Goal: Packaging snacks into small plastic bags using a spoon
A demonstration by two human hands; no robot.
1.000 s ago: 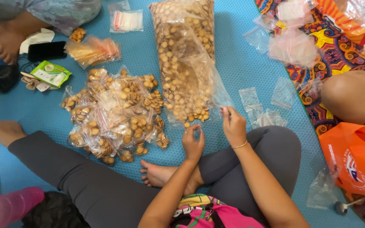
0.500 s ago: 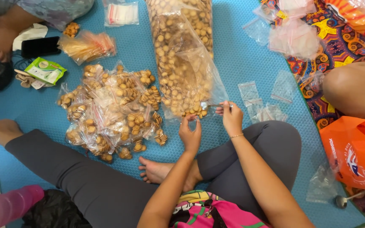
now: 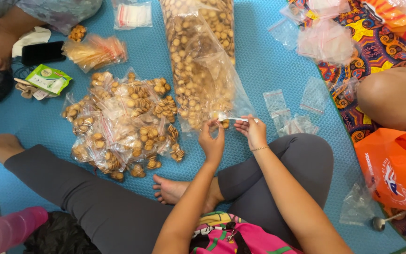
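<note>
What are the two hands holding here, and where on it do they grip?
Both hands hold one small clear zip bag by its top edge: the left hand pinches its left end, the right hand its right end, beside the big bag of biscuits.

1. One large clear bag of round biscuits (image 3: 198, 61) lies on the blue mat (image 3: 269, 61).
2. One heap of small filled packets (image 3: 123, 124) sits left of that bag, too crowded to count exactly.
3. About four empty small bags (image 3: 287, 113) lie right of it.
4. One black phone (image 3: 42, 51) lies far left of it.
5. One orange bag (image 3: 393, 171) lies lower right of it.
6. Two hands, left (image 3: 212, 143) and right (image 3: 252, 131), meet at its lower end.
</note>
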